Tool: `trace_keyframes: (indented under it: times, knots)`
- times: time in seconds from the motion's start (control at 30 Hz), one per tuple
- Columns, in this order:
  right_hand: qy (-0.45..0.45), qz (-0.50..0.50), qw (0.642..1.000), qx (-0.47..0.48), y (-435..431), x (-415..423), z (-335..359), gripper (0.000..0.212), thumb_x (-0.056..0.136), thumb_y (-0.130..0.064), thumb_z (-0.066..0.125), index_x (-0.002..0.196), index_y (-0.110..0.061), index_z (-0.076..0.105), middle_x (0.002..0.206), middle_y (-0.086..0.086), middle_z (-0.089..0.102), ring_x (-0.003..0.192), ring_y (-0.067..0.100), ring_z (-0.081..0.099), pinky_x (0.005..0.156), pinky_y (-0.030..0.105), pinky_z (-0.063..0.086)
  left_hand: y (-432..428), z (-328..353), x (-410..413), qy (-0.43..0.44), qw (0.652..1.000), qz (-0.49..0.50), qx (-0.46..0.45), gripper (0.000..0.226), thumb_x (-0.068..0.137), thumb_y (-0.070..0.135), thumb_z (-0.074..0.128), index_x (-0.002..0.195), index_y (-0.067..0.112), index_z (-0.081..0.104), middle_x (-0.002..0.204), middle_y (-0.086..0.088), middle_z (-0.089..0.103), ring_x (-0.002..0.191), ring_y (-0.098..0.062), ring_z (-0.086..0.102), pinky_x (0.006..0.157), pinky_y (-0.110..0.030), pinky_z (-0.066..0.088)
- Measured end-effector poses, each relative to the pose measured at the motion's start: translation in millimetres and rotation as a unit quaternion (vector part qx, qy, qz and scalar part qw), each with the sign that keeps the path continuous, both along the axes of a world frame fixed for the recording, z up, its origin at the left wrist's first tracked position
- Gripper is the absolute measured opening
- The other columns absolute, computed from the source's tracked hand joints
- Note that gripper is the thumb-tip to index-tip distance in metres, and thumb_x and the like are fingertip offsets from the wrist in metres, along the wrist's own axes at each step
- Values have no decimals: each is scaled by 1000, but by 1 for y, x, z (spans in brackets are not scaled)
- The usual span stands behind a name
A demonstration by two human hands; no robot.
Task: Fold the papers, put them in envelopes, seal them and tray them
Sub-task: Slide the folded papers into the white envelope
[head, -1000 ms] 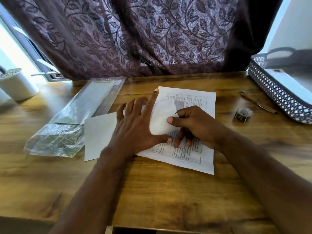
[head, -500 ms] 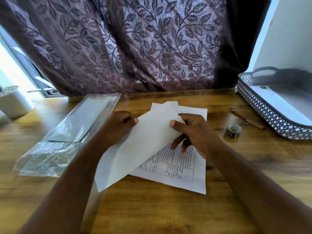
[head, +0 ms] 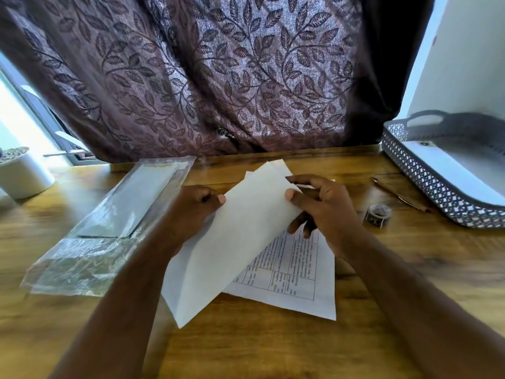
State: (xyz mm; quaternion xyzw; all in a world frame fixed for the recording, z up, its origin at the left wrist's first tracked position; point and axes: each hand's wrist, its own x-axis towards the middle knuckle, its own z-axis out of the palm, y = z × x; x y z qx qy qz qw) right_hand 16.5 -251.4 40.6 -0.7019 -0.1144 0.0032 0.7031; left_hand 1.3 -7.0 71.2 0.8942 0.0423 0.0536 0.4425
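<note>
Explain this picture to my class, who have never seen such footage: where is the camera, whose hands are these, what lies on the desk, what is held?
No machine here: a person wears a camera on the head, looking down at their hands. The left hand and right hand each grip an edge of a white envelope, held over a printed sheet on the wooden desk. Left lies a clear plastic pack; right, a tape roll, a pen and a latticed tray.
</note>
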Motion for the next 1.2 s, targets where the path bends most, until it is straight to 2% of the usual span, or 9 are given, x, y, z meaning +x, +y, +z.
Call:
trace_keyframes:
  times: [0.07,0.13,0.23,0.33,0.5,0.7,0.83,1.03,1.2]
  knots:
    - [-36,-95,994,26,-3,4,0,18,96,-14,66,114,-15,68,102,3,77,58,32,72,43,31,51,1,0,-1,-3,999,13,-29,30,99,21,59,76,3,64,68,-3,55,64,-14,48,55,-23,38]
    - [-36,-146,988,46,-4,8,-2,27,95,-14,69,121,-14,63,114,2,75,79,22,76,49,31,58,-2,1,-4,-13,997,11,-80,25,99,18,58,79,8,68,74,-3,64,65,-14,57,58,-18,46]
    - [61,-79,986,137,-1,10,-4,44,94,-18,70,134,-16,54,125,3,70,103,19,73,73,40,63,-11,1,-5,-22,989,-3,-148,19,98,14,58,93,3,73,96,-14,76,81,-20,67,83,-36,54]
    - [123,-8,978,168,3,8,-2,30,97,-18,64,127,-17,63,113,4,76,100,27,74,80,47,62,-25,-2,-6,-7,979,-21,-201,20,97,12,59,100,-3,72,101,-20,75,85,-29,68,86,-43,54]
    - [126,-3,984,123,-1,10,-3,22,97,-9,63,118,-13,70,108,2,78,100,27,74,80,44,62,-33,-6,1,82,957,-83,-266,30,98,30,60,118,9,68,110,-12,75,100,-34,72,89,-49,58]
    - [149,32,986,72,-3,11,-5,25,98,-13,64,121,-14,70,113,3,76,104,28,73,91,50,59,-40,-12,24,37,947,-51,-316,28,99,22,58,124,8,62,108,-7,76,96,-27,74,77,-37,62]
    - [156,0,983,95,-4,14,-9,23,103,-24,56,118,-16,71,110,2,77,102,24,74,87,43,61,-43,-25,34,22,946,-47,-320,24,98,11,60,121,12,62,101,1,78,91,-23,75,71,-33,62]
    - [121,-44,988,88,-11,29,-17,28,100,-4,55,113,-21,72,110,3,77,101,27,74,83,43,61,-44,-44,41,22,930,-59,-363,25,95,2,60,118,12,63,105,-15,76,94,-34,73,85,-48,59]
    - [119,-35,991,51,-9,38,-18,22,98,2,55,99,-7,75,111,12,75,88,26,74,63,30,58,-41,-49,42,29,925,-83,-370,22,95,-3,56,110,8,66,109,-13,75,90,-31,74,66,-36,60]
